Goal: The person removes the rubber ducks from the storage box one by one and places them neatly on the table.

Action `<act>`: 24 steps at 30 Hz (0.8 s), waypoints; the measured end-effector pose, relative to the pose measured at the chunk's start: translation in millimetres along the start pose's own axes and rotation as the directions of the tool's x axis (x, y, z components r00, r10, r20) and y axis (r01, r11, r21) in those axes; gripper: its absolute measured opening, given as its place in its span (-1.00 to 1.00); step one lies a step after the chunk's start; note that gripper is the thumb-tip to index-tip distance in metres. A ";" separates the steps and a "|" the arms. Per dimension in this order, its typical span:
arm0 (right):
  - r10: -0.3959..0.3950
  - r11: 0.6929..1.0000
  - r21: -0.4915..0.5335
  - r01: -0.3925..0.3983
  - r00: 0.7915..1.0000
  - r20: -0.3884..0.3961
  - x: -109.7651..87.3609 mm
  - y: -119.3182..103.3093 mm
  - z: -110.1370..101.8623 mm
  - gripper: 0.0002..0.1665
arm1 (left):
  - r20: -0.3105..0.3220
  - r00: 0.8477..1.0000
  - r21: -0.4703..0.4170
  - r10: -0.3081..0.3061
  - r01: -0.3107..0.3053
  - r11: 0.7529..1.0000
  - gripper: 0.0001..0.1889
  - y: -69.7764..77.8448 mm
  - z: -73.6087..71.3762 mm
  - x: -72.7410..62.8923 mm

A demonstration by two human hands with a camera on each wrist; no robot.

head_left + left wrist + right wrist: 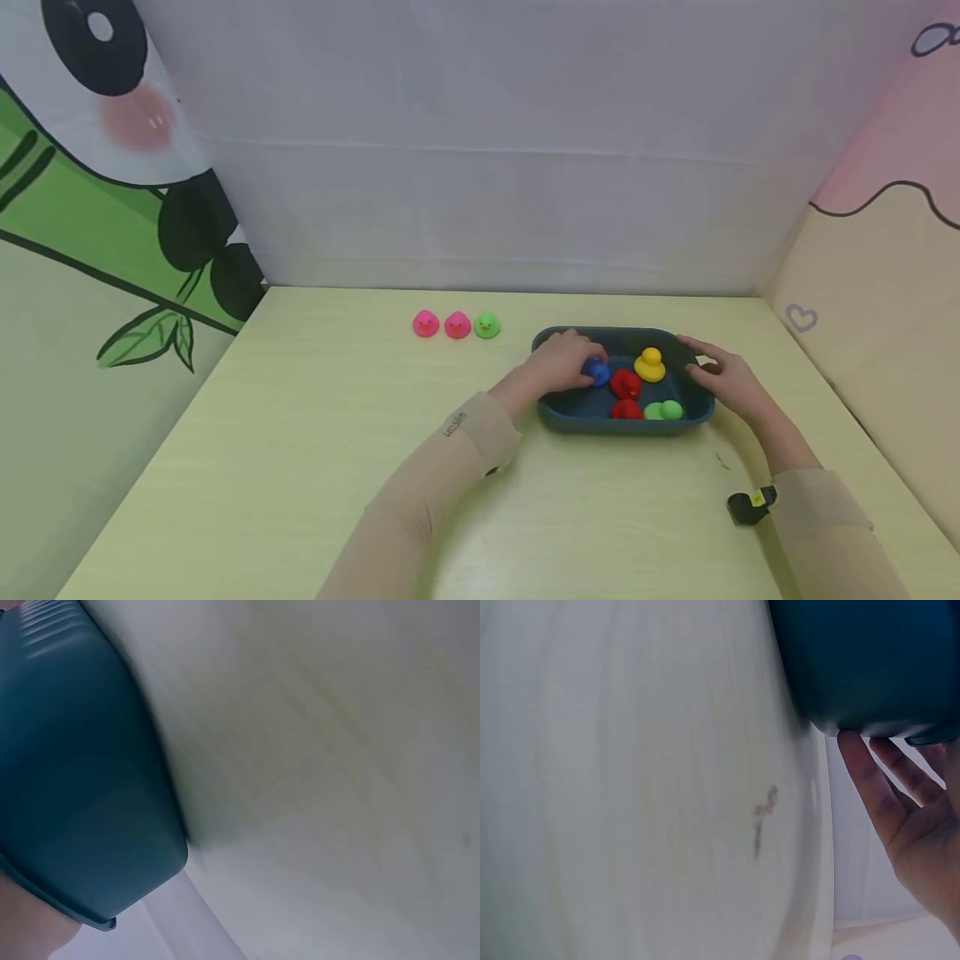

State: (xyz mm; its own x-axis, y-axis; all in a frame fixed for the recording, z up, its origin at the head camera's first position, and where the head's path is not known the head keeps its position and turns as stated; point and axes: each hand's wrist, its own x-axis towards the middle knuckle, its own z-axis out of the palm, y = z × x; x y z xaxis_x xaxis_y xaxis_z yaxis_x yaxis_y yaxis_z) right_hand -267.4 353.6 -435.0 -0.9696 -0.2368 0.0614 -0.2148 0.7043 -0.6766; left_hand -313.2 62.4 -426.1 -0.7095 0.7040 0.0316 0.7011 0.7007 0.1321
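Observation:
A dark teal plastic tub (pixel 577 425) stands on the table. My left hand (pixel 558 362) reaches over its left rim, thumb and fingers around a blue rubber duck (pixel 598 372). My right hand (pixel 723 379) grips the tub's right end, thumb over the rim and fingers against the outer wall, as the right wrist view shows. Inside the tub lie two red ducks (pixel 625 384), a yellow duck (pixel 649 365) and a light green duck (pixel 670 410). In the left wrist view, the tub's outer wall (pixel 82 772) hides most of the left hand.
Two pink ducks (pixel 425 323) and a green duck (pixel 487 325) stand in a row on the table, left of the tub and toward the back. A pale cloth wall (pixel 510 200) rises at the table's far edge, with printed panels at both sides.

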 end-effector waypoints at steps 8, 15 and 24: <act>0.005 1.000 0.004 -0.005 1.000 -0.001 -0.7 -0.4 -0.9 -0.38 | -0.020 1.000 -0.003 0.002 -0.002 1.000 -0.62 0.3 -1.5 -1.4; 0.008 1.000 0.015 -0.008 1.000 -0.006 -2.0 -1.5 1.0 -0.39 | -0.057 0.998 -0.024 0.008 -0.010 1.000 -0.64 -0.3 -2.3 -4.9; 0.011 1.000 0.012 -0.011 1.000 -0.010 -1.3 -2.1 0.0 -0.39 | -0.138 0.990 -0.083 -0.025 0.014 0.996 -0.67 -2.9 -9.7 -15.9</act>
State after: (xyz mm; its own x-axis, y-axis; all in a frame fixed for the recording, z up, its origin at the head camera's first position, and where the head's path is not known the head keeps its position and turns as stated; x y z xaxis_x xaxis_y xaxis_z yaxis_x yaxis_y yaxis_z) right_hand -265.7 352.4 -433.7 -0.9730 -0.2224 0.0609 -0.2026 0.6986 -0.6863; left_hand -304.7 48.1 -417.4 -0.7297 0.6635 0.1652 0.6832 0.6982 0.2138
